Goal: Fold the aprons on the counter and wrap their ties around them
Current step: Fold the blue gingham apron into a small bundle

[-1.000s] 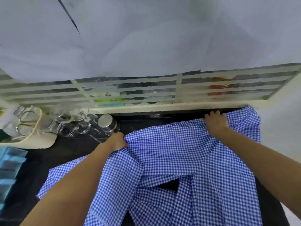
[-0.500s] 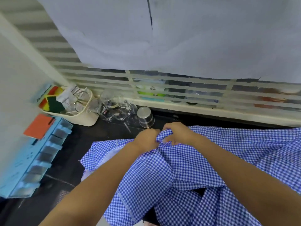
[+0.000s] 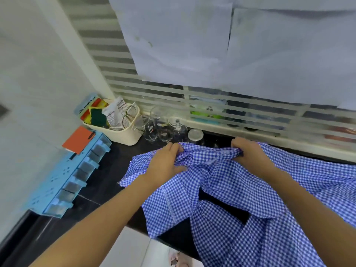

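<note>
A blue-and-white checked apron (image 3: 227, 191) lies rumpled across the black counter (image 3: 104, 174), part of it hanging over the front edge. My left hand (image 3: 165, 162) grips a bunched fold of the cloth at its far left edge. My right hand (image 3: 248, 153) pinches the same gathered edge a little to the right, and the cloth is stretched taut between the two hands. No tie is plainly visible.
Several clear glasses (image 3: 163, 128) and a steel cup (image 3: 195, 135) stand just behind the apron near the window sill. A cream caddy (image 3: 123, 132) with sponges sits at the back left. A light blue drawer organiser (image 3: 71, 176) with an orange notebook (image 3: 79, 139) lines the left wall.
My right hand came from the apron's far right corner to meet the left hand, then drew apart again, stretching the gathered edge. The view swung left.
</note>
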Action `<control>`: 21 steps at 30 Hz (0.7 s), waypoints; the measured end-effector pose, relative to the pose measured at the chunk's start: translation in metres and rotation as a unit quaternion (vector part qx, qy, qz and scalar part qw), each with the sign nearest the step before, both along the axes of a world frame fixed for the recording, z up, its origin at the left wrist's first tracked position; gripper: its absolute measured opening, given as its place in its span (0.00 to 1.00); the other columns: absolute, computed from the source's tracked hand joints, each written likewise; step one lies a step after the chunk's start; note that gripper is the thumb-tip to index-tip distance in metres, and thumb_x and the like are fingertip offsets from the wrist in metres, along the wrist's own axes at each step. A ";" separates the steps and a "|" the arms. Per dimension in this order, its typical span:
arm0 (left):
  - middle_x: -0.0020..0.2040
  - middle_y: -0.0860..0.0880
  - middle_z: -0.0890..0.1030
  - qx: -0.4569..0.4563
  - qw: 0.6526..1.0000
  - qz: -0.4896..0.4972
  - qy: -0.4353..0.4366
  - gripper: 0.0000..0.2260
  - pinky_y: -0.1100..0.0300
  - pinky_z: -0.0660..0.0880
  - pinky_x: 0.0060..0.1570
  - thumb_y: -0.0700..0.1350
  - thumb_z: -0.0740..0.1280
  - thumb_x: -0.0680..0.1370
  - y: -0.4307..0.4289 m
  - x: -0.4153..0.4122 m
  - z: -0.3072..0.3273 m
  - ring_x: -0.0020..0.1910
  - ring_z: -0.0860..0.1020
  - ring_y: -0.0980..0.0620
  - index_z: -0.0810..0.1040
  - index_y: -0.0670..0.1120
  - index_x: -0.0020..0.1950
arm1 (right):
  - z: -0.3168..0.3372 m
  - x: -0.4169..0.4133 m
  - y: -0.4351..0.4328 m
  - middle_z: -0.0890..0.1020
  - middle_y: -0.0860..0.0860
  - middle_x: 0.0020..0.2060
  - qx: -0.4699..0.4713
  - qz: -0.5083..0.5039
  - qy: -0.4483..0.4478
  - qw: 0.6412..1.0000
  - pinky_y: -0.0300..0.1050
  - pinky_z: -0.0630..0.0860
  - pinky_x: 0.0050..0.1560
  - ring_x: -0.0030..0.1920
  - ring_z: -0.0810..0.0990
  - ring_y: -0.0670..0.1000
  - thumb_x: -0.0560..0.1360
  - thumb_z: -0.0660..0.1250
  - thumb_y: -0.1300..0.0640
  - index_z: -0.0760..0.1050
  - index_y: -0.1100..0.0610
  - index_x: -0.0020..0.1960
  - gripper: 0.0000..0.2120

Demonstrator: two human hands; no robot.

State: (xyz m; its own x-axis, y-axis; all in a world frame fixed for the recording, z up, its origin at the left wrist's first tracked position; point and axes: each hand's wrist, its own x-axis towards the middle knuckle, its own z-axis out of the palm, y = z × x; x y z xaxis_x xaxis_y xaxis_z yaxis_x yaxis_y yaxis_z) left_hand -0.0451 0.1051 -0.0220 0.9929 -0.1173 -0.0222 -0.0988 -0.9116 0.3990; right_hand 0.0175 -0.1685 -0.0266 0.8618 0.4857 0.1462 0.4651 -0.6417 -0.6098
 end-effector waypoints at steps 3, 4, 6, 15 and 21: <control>0.44 0.46 0.77 -0.110 0.989 -0.024 0.092 0.18 0.53 0.71 0.42 0.54 0.75 0.69 0.002 -0.015 -0.007 0.41 0.75 0.48 0.74 0.44 0.48 | 0.006 -0.012 -0.004 0.68 0.45 0.35 -0.008 -0.002 -0.046 0.999 0.37 0.64 0.35 0.35 0.69 0.50 0.69 0.70 0.69 0.65 0.53 0.37 0.16; 0.42 0.46 0.77 -0.122 0.987 -0.040 0.095 0.16 0.54 0.71 0.41 0.53 0.75 0.70 0.001 -0.021 -0.011 0.40 0.75 0.48 0.74 0.43 0.44 | 0.004 -0.017 -0.007 0.69 0.46 0.36 -0.014 -0.011 -0.053 0.998 0.40 0.65 0.35 0.36 0.70 0.50 0.69 0.69 0.70 0.65 0.53 0.38 0.16; 0.40 0.48 0.77 -0.115 0.989 -0.045 0.084 0.12 0.55 0.71 0.40 0.47 0.75 0.72 0.000 -0.032 -0.018 0.38 0.74 0.50 0.73 0.44 0.41 | -0.002 -0.024 -0.013 0.70 0.48 0.39 -0.020 -0.032 -0.052 0.998 0.47 0.68 0.36 0.37 0.70 0.52 0.70 0.68 0.71 0.66 0.54 0.40 0.16; 0.38 0.55 0.70 -0.069 0.997 0.023 0.002 0.11 0.61 0.65 0.36 0.39 0.72 0.72 -0.010 -0.065 -0.028 0.36 0.68 0.57 0.70 0.49 0.42 | -0.024 -0.053 -0.026 0.75 0.53 0.48 -0.029 -0.045 -0.034 0.998 0.47 0.70 0.40 0.42 0.76 0.56 0.68 0.74 0.68 0.72 0.61 0.50 0.14; 0.38 0.53 0.70 -0.024 1.000 0.006 -0.012 0.09 0.66 0.62 0.32 0.37 0.68 0.74 -0.011 -0.078 -0.018 0.31 0.68 0.57 0.67 0.45 0.44 | -0.023 -0.066 -0.030 0.79 0.59 0.47 0.031 -0.089 -0.147 0.985 0.55 0.78 0.32 0.38 0.79 0.61 0.65 0.71 0.76 0.72 0.63 0.48 0.16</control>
